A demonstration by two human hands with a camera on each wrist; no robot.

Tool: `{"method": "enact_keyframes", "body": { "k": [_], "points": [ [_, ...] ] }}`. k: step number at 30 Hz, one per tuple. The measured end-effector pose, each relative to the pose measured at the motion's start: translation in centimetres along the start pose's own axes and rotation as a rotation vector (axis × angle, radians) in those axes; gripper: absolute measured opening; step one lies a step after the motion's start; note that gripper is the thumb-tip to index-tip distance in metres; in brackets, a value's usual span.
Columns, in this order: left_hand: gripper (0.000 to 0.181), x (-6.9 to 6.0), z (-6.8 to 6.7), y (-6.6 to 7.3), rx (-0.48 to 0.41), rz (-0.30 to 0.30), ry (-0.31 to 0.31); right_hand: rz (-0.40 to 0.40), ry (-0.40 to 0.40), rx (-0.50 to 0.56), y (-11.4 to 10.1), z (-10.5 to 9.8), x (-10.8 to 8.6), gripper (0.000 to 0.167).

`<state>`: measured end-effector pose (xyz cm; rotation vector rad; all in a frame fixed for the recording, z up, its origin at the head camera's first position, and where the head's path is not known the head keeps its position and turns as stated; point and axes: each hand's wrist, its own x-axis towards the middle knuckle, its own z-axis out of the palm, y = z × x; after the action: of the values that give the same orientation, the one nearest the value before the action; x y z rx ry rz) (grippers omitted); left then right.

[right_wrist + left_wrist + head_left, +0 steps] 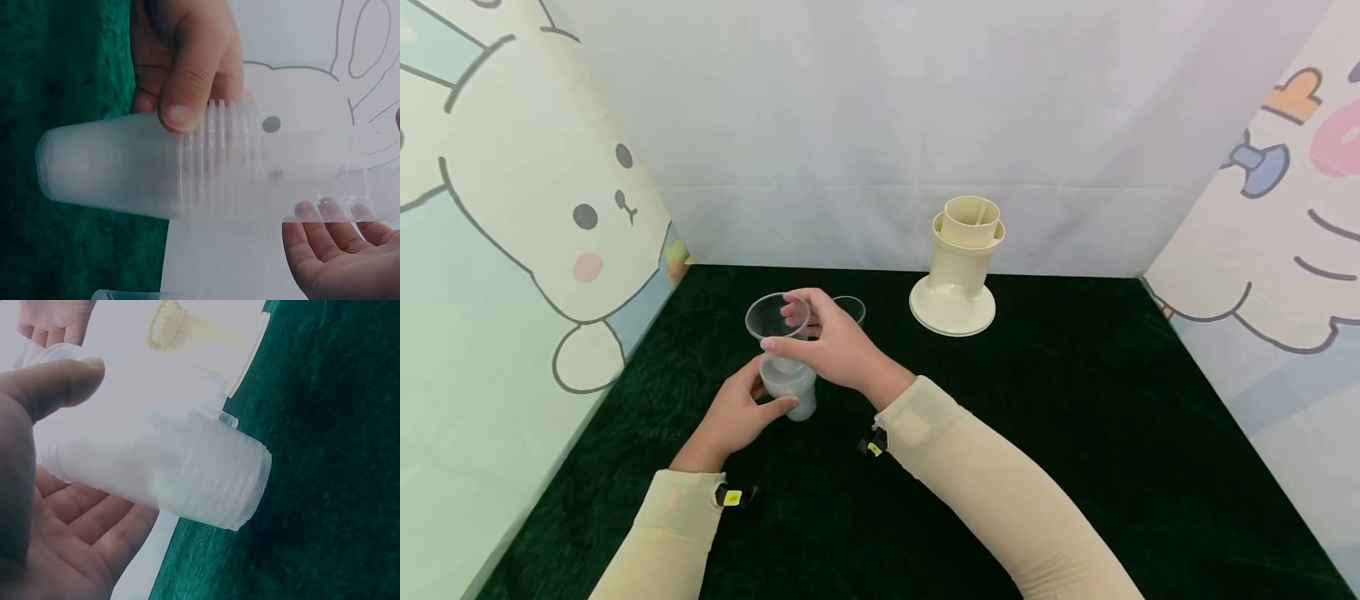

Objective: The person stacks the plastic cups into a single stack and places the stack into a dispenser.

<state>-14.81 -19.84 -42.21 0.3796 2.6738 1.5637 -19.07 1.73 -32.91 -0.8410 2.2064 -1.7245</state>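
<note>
My left hand [730,412] grips a stack of nested clear plastic cups [801,403], its thumb on the near side and fingers around the back. Just above that stack, my right hand [835,346] holds one clear plastic cup [758,323] between thumb and fingers. The lower end of this cup sits within the stack's mouth, while most of it stands out above. In the right wrist view, the stacked rims [215,169] lie close together beneath the raised cup [306,172]. Another clear cup [858,309] stands behind my right hand, largely hidden by it.
A cream plastic stand [958,271] with a round base and a cylinder in its top stands at the back, right of the hands. Dark green cloth [1075,433] covers the table. Pale curtains with cartoon figures enclose the back and sides.
</note>
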Motion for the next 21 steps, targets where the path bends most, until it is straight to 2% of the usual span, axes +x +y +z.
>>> {"method": "enact_keyframes", "body": {
  "k": [13,21],
  "points": [
    [0.068,0.1,-0.1,-0.2,-0.005,-0.001,-0.006,0.021,-0.022,-0.012,1.7,0.4,-0.3,0.063],
    [0.061,0.1,-0.1,-0.4,-0.011,0.017,-0.001,0.046,-0.018,-0.019,2.8,1.0,-0.7,0.065]
  ]
}}
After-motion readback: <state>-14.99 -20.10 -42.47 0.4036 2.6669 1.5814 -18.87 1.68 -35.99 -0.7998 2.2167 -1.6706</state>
